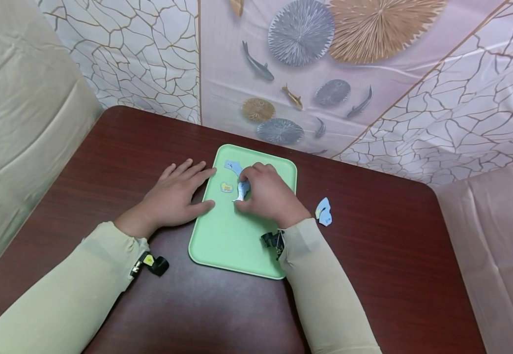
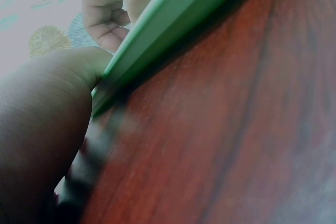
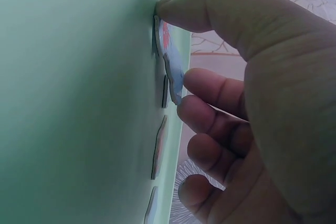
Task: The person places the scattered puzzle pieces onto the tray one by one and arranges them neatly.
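My right hand (image 1: 270, 194) is over the green tray (image 1: 234, 246), pinching a light-blue puzzle piece (image 1: 242, 189) between thumb and fingers. In the right wrist view this held piece (image 3: 173, 69) tilts up from the tray surface, its thumb end lowest. My left hand (image 1: 172, 196) lies with fingers spread at the tray's left side, thumb and fingertips on the rim. Beside the held piece, a small yellow-and-blue piece (image 1: 226, 188) lies flat on the tray. Farther back sits another blue piece (image 1: 232, 165), partly beyond my right fingers.
Right of the tray, light-blue pieces (image 1: 324, 212) lie close together on the dark red-brown table (image 1: 384, 246). A patterned cloth (image 1: 150, 59) hangs behind the table's back edge. Small cameras are strapped at both wrists.
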The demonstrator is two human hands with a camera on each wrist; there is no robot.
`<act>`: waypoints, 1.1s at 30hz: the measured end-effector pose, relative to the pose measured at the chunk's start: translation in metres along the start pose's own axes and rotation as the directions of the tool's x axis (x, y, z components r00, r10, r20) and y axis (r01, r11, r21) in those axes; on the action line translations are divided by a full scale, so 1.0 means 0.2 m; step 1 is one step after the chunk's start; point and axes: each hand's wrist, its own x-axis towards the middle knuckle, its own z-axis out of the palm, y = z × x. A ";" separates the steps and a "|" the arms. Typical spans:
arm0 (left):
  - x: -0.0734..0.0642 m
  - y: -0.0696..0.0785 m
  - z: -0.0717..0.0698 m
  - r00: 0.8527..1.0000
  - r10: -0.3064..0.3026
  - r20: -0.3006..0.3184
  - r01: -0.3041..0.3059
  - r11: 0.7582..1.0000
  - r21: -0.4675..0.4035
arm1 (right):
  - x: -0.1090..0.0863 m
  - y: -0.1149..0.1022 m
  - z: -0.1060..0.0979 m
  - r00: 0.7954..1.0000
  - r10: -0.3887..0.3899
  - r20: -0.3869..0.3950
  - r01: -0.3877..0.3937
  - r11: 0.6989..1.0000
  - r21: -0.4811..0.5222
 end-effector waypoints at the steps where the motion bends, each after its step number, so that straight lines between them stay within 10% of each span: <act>1: 0.00 0.00 0.00 1.000 0.000 0.001 0.000 1.000 0.001 | 0.00 0.00 0.00 1.000 0.000 0.002 0.000 1.000 -0.002; 33: 0.00 0.01 0.00 1.000 -0.002 -0.014 0.002 1.000 0.004 | -0.06 0.00 -0.12 0.998 0.051 0.029 -0.052 0.999 0.016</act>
